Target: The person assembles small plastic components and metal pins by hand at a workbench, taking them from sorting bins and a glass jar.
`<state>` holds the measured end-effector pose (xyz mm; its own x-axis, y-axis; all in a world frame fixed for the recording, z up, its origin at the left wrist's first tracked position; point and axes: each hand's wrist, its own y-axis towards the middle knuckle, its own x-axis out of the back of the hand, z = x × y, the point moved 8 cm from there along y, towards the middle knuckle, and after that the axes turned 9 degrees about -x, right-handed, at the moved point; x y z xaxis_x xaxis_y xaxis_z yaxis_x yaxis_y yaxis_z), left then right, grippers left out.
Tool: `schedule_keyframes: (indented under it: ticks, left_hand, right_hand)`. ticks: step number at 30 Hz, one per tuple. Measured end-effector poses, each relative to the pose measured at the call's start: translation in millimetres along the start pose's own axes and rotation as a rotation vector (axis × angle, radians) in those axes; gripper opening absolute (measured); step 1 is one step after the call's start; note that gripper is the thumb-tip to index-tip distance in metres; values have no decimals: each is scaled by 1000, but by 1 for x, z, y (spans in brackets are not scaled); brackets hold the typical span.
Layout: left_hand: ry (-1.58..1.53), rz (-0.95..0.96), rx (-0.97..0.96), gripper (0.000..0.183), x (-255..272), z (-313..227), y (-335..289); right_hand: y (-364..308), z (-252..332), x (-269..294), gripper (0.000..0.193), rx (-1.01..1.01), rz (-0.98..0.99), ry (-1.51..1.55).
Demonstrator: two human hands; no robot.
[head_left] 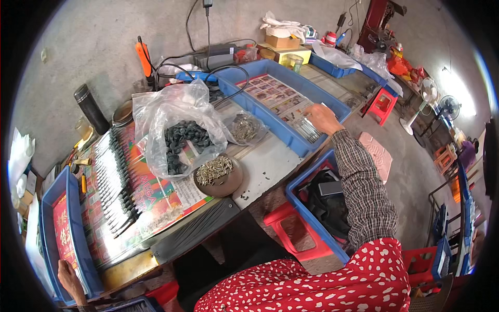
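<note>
My right hand (323,119) reaches into the long blue tray (270,131) at the back right. Its fingers curl just above a bunch of slim silver metal pieces (309,130); a pale bit shows by the fingers, but what they hold is hidden. At the lower left, my left hand (70,278) is by the near end of another blue tray (94,265), fingers bent, their contents not visible. Between the hands, a row of slim silver pieces with dark ends (115,182) lies on a printed sheet. A brown dish (233,183) carries small brass-coloured pieces (214,170).
A clear plastic bag (156,112) holds black pieces; a smaller bag (243,128) beside it holds small metal parts. A dark cylinder (91,109) and an orange tool (144,60) stand against the wall. Below my right arm, a blue crate (312,221) rests over a red stool (283,221).
</note>
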<state>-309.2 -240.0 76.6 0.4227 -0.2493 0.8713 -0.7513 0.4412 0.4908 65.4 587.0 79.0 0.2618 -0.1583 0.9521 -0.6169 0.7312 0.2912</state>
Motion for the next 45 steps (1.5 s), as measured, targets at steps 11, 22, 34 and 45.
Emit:
schedule_keyframes:
  ticks: [11, 22, 34, 45]
  left_hand:
    - [-73, -259, -21, 28, 48, -84, 2]
    - [-728, -152, -5, 16, 18, -182, -8]
    - [-1305, 62, 137, 12, 2, -258, -28]
    - [-1450, 313, 152, 26, 4, -322, -38]
  right_hand:
    - [20, -4, -30, 27, 71, 119, -70]
    - [22, -10, -25, 24, -73, 77, -42]
    - [-18, 27, 41, 14, 7, -135, 40]
    - [-120, 179, 86, 14, 311, 73, 574]
